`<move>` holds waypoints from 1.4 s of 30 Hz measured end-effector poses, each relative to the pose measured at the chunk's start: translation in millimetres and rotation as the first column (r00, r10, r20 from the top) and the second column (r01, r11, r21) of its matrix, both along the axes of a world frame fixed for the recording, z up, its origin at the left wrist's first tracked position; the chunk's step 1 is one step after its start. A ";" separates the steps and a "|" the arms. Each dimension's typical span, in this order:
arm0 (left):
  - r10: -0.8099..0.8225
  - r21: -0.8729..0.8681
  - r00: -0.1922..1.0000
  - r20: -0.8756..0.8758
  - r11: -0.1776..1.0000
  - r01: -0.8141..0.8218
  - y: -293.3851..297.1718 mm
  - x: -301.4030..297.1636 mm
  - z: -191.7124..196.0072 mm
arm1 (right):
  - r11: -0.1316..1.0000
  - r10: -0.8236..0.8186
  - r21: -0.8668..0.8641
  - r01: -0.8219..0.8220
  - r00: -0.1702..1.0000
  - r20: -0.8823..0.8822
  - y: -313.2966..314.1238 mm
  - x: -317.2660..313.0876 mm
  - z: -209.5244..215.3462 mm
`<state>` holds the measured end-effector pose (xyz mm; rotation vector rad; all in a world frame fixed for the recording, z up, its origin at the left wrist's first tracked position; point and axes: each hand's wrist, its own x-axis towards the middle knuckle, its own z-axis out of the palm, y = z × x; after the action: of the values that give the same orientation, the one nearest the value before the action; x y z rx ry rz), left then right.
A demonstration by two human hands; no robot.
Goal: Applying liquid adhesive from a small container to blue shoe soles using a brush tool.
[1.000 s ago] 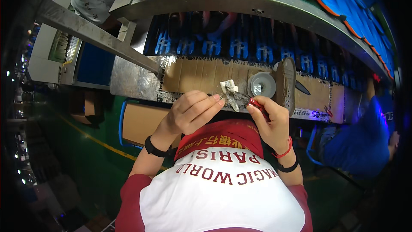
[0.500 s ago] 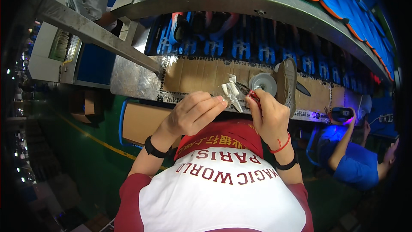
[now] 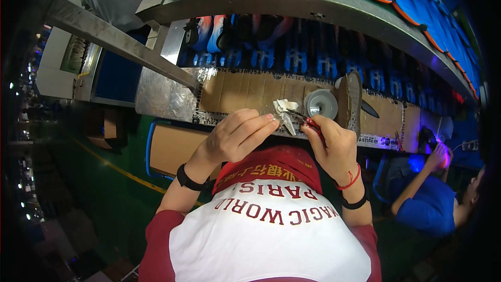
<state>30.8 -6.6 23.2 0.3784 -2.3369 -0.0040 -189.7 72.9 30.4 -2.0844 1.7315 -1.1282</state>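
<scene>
Two hands at near bench edge | left hand pinches small clear film piece | right hand closed round red-handled snips | film best held taut, cut kept clear of fingertips.

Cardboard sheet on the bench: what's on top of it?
On the cardboard: a tape roll, a shoe sole on edge, and white scraps. The left hand and right hand cover its near edge, so anything beneath them is hidden.

Perhaps brown cardboard box underneath bench
</scene>
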 end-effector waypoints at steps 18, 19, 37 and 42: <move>-0.037 0.016 0.999 0.021 0.999 0.037 0.4 -2.6 -4.6 | 0.992 0.000 0.128 -0.003 1.000 0.024 -13.2 2.2 -1.1; -0.044 0.017 0.999 0.022 0.999 0.043 1.2 -2.8 -4.5 | 0.992 -0.017 0.122 0.014 0.999 0.028 -15.0 3.4 -2.3; -0.014 0.000 1.000 0.016 1.000 0.014 -4.3 1.1 -7.5 | 0.938 -0.010 0.341 -0.058 0.981 0.193 -5.7 -4.6 12.4; -0.022 -0.016 1.000 0.011 1.000 0.022 -3.2 0.3 -9.2 | 0.926 -0.045 0.375 -0.051 0.969 0.242 -11.7 0.4 12.8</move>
<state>31.1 -9.8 14.0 0.3452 -2.3501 0.0056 -189.3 61.2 43.2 -1.6411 1.6669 -0.9157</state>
